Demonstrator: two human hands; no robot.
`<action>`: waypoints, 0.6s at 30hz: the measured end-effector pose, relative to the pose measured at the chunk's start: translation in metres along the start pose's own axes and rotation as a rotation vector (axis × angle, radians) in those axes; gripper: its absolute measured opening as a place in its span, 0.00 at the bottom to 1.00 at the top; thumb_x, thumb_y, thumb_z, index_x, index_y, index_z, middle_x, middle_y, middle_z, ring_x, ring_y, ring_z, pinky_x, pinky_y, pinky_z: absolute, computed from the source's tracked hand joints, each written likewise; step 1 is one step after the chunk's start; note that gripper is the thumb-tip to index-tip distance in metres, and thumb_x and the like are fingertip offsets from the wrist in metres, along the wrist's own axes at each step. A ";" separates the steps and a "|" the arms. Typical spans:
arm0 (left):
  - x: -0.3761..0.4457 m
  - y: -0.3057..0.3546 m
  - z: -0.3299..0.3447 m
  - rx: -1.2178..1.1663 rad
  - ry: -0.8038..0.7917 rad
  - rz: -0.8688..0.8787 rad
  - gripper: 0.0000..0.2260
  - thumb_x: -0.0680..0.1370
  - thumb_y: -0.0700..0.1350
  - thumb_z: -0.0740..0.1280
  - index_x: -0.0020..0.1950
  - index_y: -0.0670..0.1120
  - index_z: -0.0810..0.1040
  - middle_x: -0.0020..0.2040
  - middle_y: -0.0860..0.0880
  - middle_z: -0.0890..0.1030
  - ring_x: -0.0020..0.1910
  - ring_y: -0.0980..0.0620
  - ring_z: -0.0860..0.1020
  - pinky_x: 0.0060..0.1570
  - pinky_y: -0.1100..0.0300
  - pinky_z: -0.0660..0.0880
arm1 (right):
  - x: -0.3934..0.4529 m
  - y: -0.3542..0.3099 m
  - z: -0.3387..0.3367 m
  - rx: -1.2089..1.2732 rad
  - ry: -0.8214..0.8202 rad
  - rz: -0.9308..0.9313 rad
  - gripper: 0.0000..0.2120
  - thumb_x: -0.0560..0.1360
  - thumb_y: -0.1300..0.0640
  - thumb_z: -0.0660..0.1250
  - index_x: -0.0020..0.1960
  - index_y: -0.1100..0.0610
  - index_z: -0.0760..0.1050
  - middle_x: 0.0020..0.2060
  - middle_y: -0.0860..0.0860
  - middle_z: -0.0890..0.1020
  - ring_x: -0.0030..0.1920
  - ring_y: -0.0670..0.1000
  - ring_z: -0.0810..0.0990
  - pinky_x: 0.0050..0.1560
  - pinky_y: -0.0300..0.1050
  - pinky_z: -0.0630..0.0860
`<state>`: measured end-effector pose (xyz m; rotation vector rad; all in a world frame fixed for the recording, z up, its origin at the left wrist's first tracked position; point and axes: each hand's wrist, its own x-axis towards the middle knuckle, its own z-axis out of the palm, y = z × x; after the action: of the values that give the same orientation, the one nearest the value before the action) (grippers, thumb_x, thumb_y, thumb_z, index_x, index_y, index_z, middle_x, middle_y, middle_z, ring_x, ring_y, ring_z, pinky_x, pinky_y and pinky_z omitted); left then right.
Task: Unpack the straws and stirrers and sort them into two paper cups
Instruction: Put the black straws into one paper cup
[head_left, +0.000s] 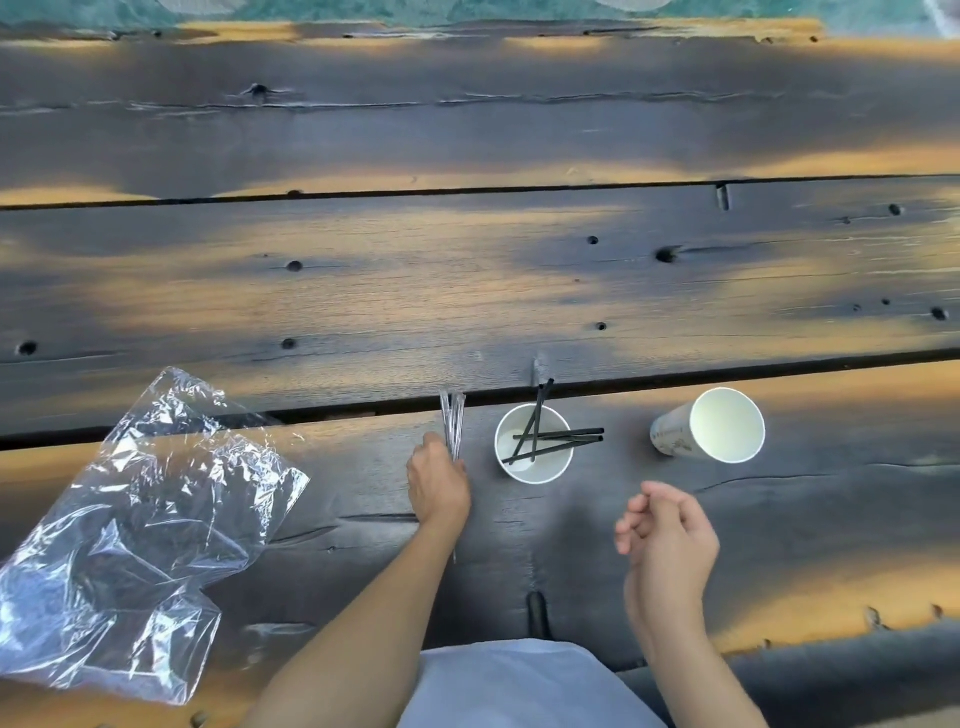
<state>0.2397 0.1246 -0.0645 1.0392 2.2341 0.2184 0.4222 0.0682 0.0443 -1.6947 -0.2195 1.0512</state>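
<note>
Right hand, nearest the viewer and just short of the straw cup, hangs loosely curled with its grip empty, while the left hand, just left of that cup, has its grip clenched on a bundle of clear stirrers standing upright. Risk: the thin, loosely fanned bundle could slip, scatter on the table, drop into the plank gap just beyond the straw cup, or knock it, because the empty cup intended for it lies to the right of the straw cup. Contents: the straw cup stands upright holding several black straws lying across its rim, the other cup looks tilted and holds nothing, and the emptied clear plastic bag lies well to the left.
</note>
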 end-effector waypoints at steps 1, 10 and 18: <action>0.000 -0.002 -0.002 -0.004 -0.011 0.012 0.08 0.77 0.38 0.70 0.53 0.39 0.74 0.46 0.42 0.78 0.45 0.43 0.77 0.40 0.52 0.73 | 0.001 0.010 -0.003 -0.006 0.011 0.061 0.10 0.79 0.70 0.55 0.45 0.61 0.73 0.33 0.57 0.73 0.22 0.48 0.71 0.20 0.38 0.65; -0.002 -0.031 -0.005 -0.186 -0.161 0.006 0.04 0.71 0.37 0.68 0.36 0.41 0.76 0.34 0.44 0.78 0.34 0.42 0.78 0.31 0.52 0.74 | -0.002 0.073 0.028 -0.619 -0.476 0.450 0.09 0.80 0.68 0.57 0.49 0.65 0.75 0.32 0.55 0.76 0.25 0.49 0.72 0.24 0.38 0.69; -0.024 -0.051 -0.051 -0.583 0.052 0.314 0.06 0.77 0.38 0.69 0.40 0.46 0.78 0.40 0.46 0.79 0.37 0.50 0.79 0.40 0.59 0.75 | -0.044 0.069 0.087 -0.893 -0.756 -0.386 0.12 0.77 0.58 0.65 0.60 0.54 0.76 0.45 0.47 0.75 0.39 0.45 0.76 0.48 0.40 0.76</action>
<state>0.1876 0.0786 -0.0341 1.0448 1.8559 0.9761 0.3093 0.0736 0.0063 -1.7819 -1.6318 1.3419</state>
